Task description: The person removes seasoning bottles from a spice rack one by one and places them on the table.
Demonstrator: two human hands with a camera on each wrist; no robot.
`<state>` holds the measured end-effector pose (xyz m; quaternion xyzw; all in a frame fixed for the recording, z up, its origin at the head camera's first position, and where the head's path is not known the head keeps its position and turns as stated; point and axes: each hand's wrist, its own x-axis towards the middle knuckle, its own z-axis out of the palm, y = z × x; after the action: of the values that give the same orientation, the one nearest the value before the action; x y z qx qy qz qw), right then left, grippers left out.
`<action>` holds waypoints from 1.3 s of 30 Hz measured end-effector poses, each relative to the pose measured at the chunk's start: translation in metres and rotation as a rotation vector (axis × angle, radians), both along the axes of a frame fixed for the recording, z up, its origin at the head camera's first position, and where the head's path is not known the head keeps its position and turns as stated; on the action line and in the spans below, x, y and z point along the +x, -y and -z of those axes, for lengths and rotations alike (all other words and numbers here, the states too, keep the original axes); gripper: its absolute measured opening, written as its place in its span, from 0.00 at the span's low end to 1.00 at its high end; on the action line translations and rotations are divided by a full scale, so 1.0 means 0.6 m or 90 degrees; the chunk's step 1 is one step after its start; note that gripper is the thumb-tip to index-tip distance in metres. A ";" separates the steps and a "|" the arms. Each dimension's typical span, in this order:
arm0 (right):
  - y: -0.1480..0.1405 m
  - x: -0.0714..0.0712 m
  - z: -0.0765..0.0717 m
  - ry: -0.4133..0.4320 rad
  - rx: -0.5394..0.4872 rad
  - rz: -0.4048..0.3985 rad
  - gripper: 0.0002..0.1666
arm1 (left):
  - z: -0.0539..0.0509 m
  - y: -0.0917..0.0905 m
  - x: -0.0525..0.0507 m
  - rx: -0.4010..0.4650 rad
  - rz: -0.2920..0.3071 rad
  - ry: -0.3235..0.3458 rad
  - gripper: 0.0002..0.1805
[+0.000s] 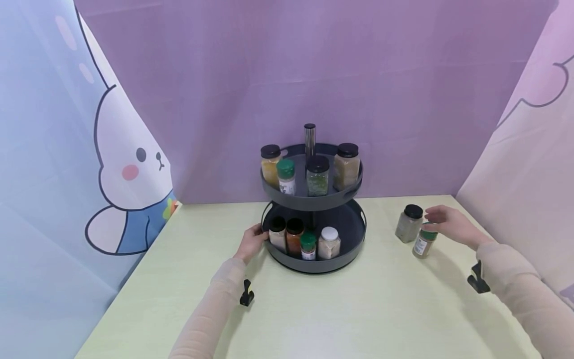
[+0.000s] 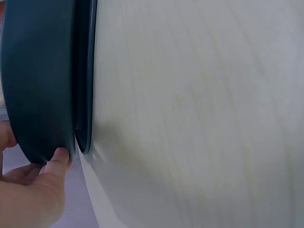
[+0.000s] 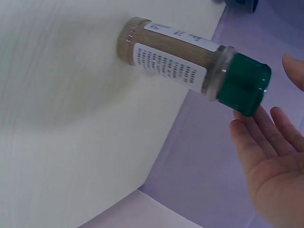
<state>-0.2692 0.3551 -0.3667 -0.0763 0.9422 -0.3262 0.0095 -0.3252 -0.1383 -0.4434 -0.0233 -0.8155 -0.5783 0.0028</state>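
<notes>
A dark two-tier rotating spice rack [image 1: 316, 267] stands on the table. My left hand [image 1: 251, 243] grips the left edge of its lower tray; in the left wrist view, the fingertips [image 2: 60, 156] press against the tray's outer wall [image 2: 40, 80]. To the right, a small spice jar with a green cap [image 1: 423, 247] stands on the table. My right hand [image 1: 450, 227] is at its cap, fingers spread and relaxed. The right wrist view shows the jar's brown contents and white label [image 3: 168, 66], with the thumb apart from the green cap [image 3: 244, 83].
A black-capped jar [image 1: 408, 228] stands just left of the green-capped one. Several jars sit on the upper tray [image 1: 309, 203], around a metal post [image 1: 310, 139]. The lower tray holds several more, including a white-capped jar [image 1: 329, 244]. A purple cloth backdrop [image 1: 314, 65] hangs behind the table.
</notes>
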 end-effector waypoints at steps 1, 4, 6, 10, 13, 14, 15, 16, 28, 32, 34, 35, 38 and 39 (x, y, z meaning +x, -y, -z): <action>0.000 0.000 -0.003 0.002 0.000 0.000 0.37 | 0.000 0.000 0.000 -0.003 0.002 -0.002 0.22; 0.003 0.000 -0.012 0.000 0.003 0.003 0.37 | 0.000 0.000 0.001 -0.003 0.004 -0.003 0.22; 0.006 0.001 -0.017 -0.004 0.003 0.002 0.37 | 0.001 0.000 0.000 -0.004 0.004 -0.005 0.22; 0.013 0.002 -0.027 -0.010 -0.003 -0.007 0.39 | 0.004 0.000 -0.004 0.001 0.002 -0.004 0.22; 0.021 0.004 -0.035 -0.023 -0.006 -0.016 0.38 | 0.007 0.000 -0.006 -0.002 0.005 -0.006 0.22; 0.024 0.005 -0.037 -0.026 -0.007 -0.019 0.38 | 0.007 0.000 -0.006 -0.002 0.005 -0.006 0.22; 0.027 0.006 -0.039 -0.030 -0.008 -0.023 0.38 | 0.007 0.000 -0.006 -0.003 0.005 -0.006 0.22; 0.031 0.006 -0.040 -0.033 -0.010 -0.025 0.37 | 0.007 0.000 -0.006 -0.004 0.004 -0.007 0.22; 0.063 0.004 -0.039 -0.033 -0.030 -0.050 0.34 | 0.003 0.000 -0.003 -0.008 0.000 -0.018 0.21; 0.071 0.002 -0.034 -0.032 -0.039 -0.061 0.33 | 0.003 0.001 -0.002 -0.008 -0.001 -0.015 0.21; 0.074 0.001 -0.031 -0.030 -0.042 -0.066 0.33 | 0.002 0.001 -0.001 -0.006 -0.002 -0.012 0.21; 0.076 0.001 -0.030 -0.028 -0.043 -0.067 0.32 | 0.001 0.000 0.000 -0.005 -0.002 -0.010 0.21; 0.084 0.002 -0.028 -0.030 -0.049 -0.076 0.32 | 0.001 0.000 0.001 -0.005 -0.002 -0.008 0.21; 0.087 0.003 -0.028 -0.030 -0.049 -0.077 0.32 | 0.001 0.000 0.001 -0.005 -0.002 -0.008 0.21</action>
<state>-0.2676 0.3030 -0.3500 -0.1408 0.9225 -0.3594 0.0038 -0.3245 -0.1385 -0.4441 -0.0257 -0.8176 -0.5752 0.0088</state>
